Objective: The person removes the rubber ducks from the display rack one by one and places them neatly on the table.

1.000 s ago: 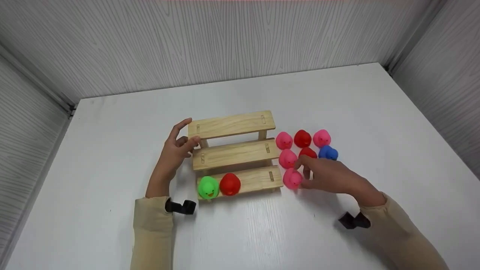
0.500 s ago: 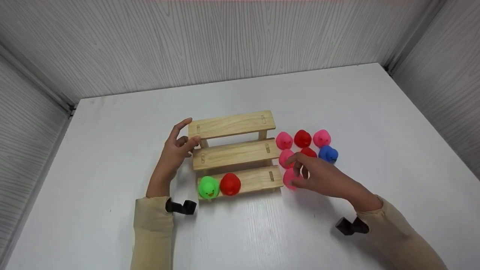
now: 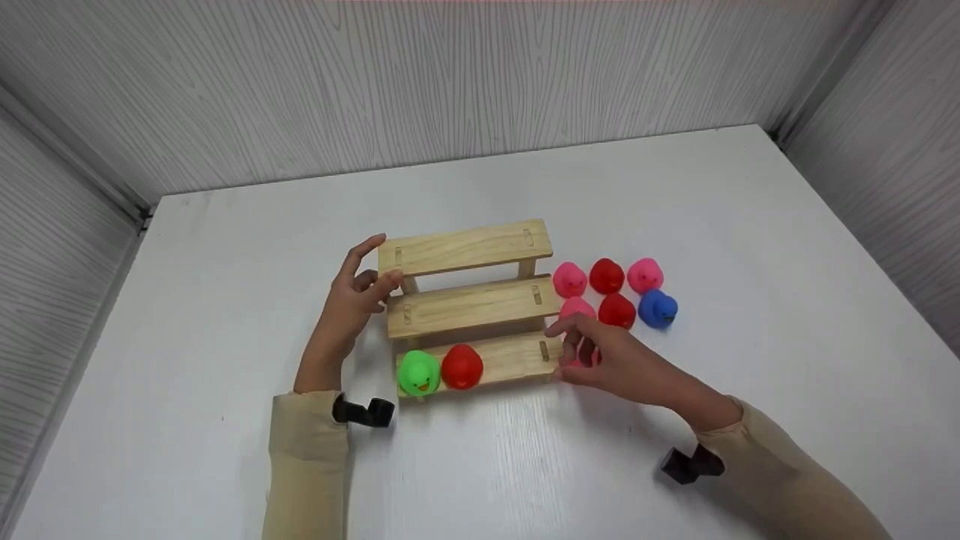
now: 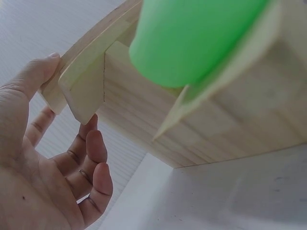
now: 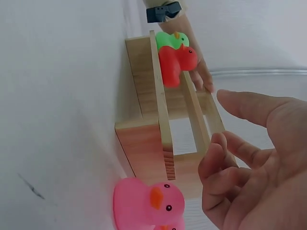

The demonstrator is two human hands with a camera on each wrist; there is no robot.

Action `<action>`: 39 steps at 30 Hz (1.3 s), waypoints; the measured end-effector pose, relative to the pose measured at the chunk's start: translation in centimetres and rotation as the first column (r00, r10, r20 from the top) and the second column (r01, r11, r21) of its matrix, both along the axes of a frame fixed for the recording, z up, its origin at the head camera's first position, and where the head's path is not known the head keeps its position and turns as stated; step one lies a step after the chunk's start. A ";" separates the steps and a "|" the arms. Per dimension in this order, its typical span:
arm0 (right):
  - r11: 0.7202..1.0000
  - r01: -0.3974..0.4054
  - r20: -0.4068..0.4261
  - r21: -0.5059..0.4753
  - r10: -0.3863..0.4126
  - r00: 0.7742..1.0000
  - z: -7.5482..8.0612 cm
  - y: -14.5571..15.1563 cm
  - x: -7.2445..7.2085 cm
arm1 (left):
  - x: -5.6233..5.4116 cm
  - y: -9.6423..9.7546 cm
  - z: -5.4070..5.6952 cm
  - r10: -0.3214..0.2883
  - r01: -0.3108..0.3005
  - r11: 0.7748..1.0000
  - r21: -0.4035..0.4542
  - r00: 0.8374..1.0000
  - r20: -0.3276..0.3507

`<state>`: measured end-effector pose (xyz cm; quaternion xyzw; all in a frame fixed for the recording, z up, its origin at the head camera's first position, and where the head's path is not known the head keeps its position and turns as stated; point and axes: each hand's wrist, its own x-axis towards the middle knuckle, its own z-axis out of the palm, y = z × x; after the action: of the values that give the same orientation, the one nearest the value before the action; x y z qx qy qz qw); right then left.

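A three-step wooden stand (image 3: 465,251) sits on the white table. My left hand (image 3: 351,300) grips the left end of its top board, thumb on one side and fingers on the other. On the bottom step's left half are a green rubber duck (image 3: 420,373) and a red rubber duck (image 3: 462,367), side by side. My right hand (image 3: 630,364) hovers near that step's right end, thumb and fingers apart, holding nothing. Beneath it, a pink rubber duck (image 5: 136,206) stays on the table, mostly hidden in the head view.
To the right of the stand stand more ducks on the table: pink ones (image 3: 570,280), red ones (image 3: 607,277) and a blue one (image 3: 658,308). A grey wood-grain panel (image 3: 450,82) rises behind the table, with others at the sides.
My right hand has moved left across the nearest pink duck to the bottom step's right end, uncovering the red and blue ducks. The left hand keeps its grip on the stand.
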<state>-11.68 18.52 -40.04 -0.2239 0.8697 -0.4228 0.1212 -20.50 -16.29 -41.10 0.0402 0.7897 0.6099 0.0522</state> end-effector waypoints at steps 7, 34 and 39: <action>0.999 -0.018 0.060 -0.051 0.022 0.998 -1.0 -1.3 0.3 | -0.1 0.1 0.0 0.007 -0.007 1.000 0.010 1.000 -0.005; 0.994 0.023 0.028 -0.109 -0.020 0.999 -0.4 -6.6 1.4 | 0.0 0.1 -0.4 0.020 -0.020 1.000 0.022 1.000 -0.010; 0.995 0.008 0.008 -0.101 -0.007 1.000 -0.3 -7.4 1.3 | 0.0 0.2 -0.1 0.020 -0.020 0.999 0.027 1.000 -0.007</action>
<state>-10.39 11.10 -40.32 -0.2248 0.8475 -0.4677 0.1111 -20.50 -16.12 -41.24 0.0352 0.7821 0.6207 0.0427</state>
